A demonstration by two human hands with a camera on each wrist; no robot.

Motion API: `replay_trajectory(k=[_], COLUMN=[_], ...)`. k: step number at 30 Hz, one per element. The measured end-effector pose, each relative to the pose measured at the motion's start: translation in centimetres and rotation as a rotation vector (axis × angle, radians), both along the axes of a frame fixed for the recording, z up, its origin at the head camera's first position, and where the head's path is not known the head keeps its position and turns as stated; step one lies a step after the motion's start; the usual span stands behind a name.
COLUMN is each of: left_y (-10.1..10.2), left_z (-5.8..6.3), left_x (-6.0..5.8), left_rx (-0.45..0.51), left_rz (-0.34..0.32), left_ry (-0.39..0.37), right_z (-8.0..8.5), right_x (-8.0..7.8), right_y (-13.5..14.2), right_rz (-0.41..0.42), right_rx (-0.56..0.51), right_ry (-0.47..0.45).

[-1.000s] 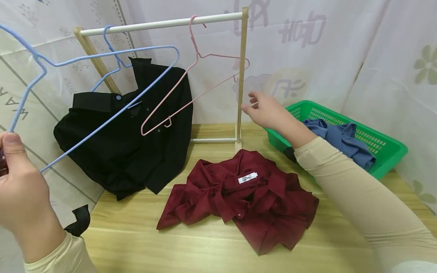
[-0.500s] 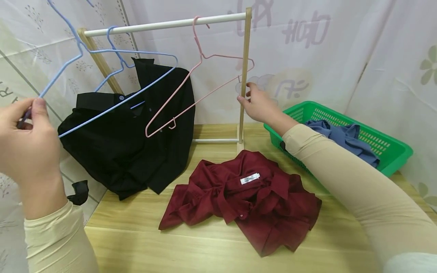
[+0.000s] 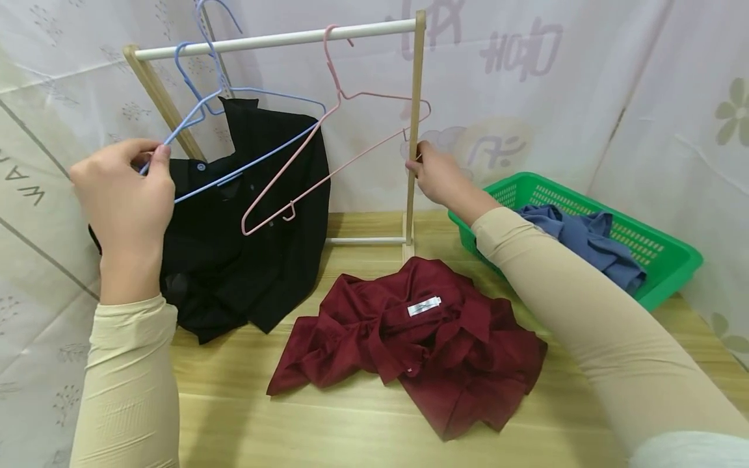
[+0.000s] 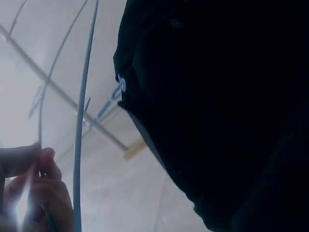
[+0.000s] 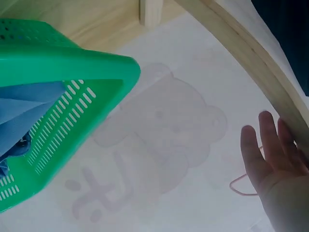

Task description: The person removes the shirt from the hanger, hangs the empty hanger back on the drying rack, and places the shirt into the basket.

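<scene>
Blue wire hanger [image 3: 263, 155]: carried rightward and raised since the earlier frames; its hook is now seen above the white rail [image 3: 281, 39].
Left hand [image 3: 125, 188]: hanger wire is pinched between thumb and fingers.
Right hand [image 3: 435, 174]: wooden post [image 3: 417, 78] is held between thumb and fingers.
Black shirt [image 3: 234, 279]: hung behind the blue wire hanger.
Maroon shirt [image 3: 357, 338]: laid crumpled on the wooden table [image 3: 281, 422].
Green basket [image 3: 664, 292]: placed at right, blue garment [image 3: 591, 240] inside.

We see a hung shirt [image 3: 234, 253] at the rack's [image 3: 281, 39] left end, a bare hanger [image 3: 338, 91] on its right half, a held hanger [image 3: 281, 145] before its left half, a loose shirt [image 3: 409, 331] on the table [image 3: 281, 429] before it, a basket [image 3: 661, 266] with cloth [image 3: 591, 239] inside to its right, and a curtain [image 3: 526, 97] behind it.
</scene>
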State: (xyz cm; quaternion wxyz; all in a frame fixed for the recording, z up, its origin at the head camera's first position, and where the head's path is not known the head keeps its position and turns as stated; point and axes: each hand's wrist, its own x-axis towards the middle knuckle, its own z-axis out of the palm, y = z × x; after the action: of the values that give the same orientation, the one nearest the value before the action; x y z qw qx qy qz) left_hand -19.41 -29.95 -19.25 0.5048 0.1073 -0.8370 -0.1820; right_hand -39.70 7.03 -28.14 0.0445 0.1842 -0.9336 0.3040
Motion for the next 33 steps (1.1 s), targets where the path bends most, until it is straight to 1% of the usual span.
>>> replay_trajectory(k=[3, 6, 9, 12, 14, 19, 25, 33], left_y=[0.3, 0.7, 1.1, 1.5, 1.6, 1.5, 1.5, 1.5], left_z=[0.3, 0.6, 1.1, 1.5, 1.5, 1.0, -0.1, -1.2], left_x=[-1.0, -2.0, -2.9, -3.5, -3.8, -3.9, -3.4, -3.5], left_rx=[0.027, 0.018, 0.005, -0.001, -0.003, 0.010, 0.021, 0.027], left_rz=[-0.030, -0.065, -0.088, -0.101, -0.112, -0.124, -0.140, -0.163], left_ry=[-0.083, -0.132, -0.186, -0.238, -0.259, -0.299, -0.357, -0.425], right_z=[0.2, 0.2, 0.3, 0.4, 0.4, 0.5, 0.5, 0.7], right_x=[0.0, 0.0, -0.5, -0.8, -0.9, -0.7, -0.9, -0.7], right_y=[-0.1, -0.2, -0.1, 0.0, 0.1, 0.2, 0.1, 0.7], right_rz=[0.014, 0.026, 0.029, 0.026, 0.024, 0.020, 0.022, 0.050], right_rx=[0.041, 0.047, 0.049, 0.048, 0.052, 0.051, 0.035, 0.001], right_ry=[-0.004, -0.004, 0.014, 0.021, 0.020, 0.011, 0.008, -0.066])
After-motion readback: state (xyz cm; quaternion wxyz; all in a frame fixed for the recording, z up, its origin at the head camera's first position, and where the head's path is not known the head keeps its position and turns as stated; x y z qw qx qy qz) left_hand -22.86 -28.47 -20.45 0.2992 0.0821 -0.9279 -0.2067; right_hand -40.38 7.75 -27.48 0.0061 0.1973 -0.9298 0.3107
